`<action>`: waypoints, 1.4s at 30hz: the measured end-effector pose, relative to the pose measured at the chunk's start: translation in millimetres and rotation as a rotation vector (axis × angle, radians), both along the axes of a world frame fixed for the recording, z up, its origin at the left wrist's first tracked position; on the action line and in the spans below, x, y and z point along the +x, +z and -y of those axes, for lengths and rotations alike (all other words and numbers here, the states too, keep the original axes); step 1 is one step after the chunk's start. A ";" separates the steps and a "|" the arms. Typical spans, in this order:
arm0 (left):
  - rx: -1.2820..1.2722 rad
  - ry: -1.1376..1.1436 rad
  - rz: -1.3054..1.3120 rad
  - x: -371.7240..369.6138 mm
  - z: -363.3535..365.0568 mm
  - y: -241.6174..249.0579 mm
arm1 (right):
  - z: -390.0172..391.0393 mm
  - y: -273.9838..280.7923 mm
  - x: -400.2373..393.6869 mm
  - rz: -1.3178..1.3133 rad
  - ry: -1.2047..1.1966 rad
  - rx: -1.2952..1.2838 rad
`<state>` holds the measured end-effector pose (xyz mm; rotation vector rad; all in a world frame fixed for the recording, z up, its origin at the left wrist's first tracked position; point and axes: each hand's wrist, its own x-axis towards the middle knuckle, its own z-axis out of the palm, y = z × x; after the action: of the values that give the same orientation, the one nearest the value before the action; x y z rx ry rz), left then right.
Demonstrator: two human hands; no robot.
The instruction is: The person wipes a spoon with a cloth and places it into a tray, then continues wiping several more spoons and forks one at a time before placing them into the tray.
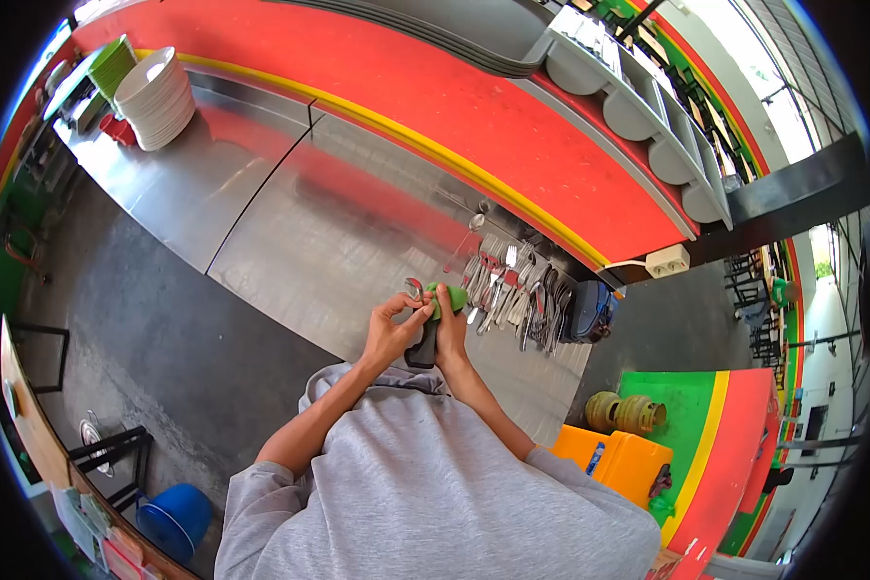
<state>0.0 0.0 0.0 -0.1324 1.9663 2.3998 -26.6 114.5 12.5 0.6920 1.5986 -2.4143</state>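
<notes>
So the left hand (390,331) is curled with its fingertips pinched on what looks like a spoon (414,288), its shiny bowl showing just above them. Right hand (449,333) is right beside it, mostly closed around a green cloth (445,303), and some dark fabric (421,348) hangs down between the two. How much of the handle is in the cloth, can't tell. Both hands are up close to the grey shirt (435,474), over the near edge of the metal counter (300,242). Just past the right hand there's a messy heap of cutlery (522,295), with a dark blue container (588,311) next to it.
</notes>
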 end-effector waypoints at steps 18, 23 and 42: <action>0.252 -0.530 0.177 22.1 28.8 61.6 | -54.9 99.1 -44.4 -0.602 0.468 1.093; 0.270 -0.632 0.145 26.1 24.6 83.3 | -36.8 131.1 -46.1 -0.682 0.422 1.176; 0.191 -0.560 0.043 13.0 11.8 96.1 | -0.1 148.1 -16.2 -0.977 0.227 1.193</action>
<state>13.0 -11.8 96.1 0.3249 1.4837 2.1602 -42.8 114.6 160.6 -0.7407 3.2155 -1.3977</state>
